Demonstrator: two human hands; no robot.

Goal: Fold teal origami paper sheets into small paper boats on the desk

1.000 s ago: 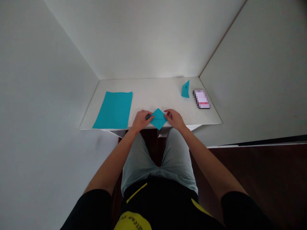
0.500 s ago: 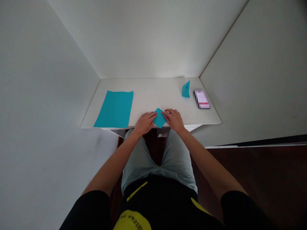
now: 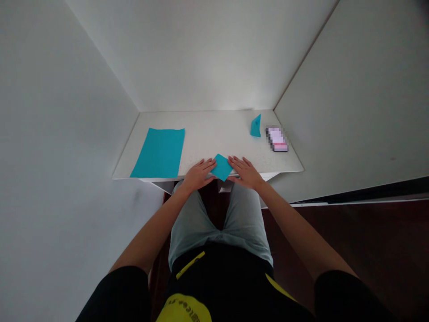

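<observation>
A flat teal paper sheet (image 3: 158, 153) lies at 9 o'clock on the white table (image 3: 214, 134); the open left hand (image 3: 198, 175) rests flat against a folded teal paper diamond (image 3: 221, 167) at 6 o'clock, the open right hand (image 3: 244, 173) touching its other side; a small folded teal paper piece (image 3: 255, 126) and a pixelated phone (image 3: 276, 139) sit at 2 o'clock

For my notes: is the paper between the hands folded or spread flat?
Folded: the teal paper is a small diamond, far smaller than the flat sheet.

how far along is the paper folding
Done: one small folded teal piece stands at the far end of the white table. In hand: a folded teal diamond lies flat between the left hand and right hand. Left: a flat, unfolded teal sheet on the table.
</observation>
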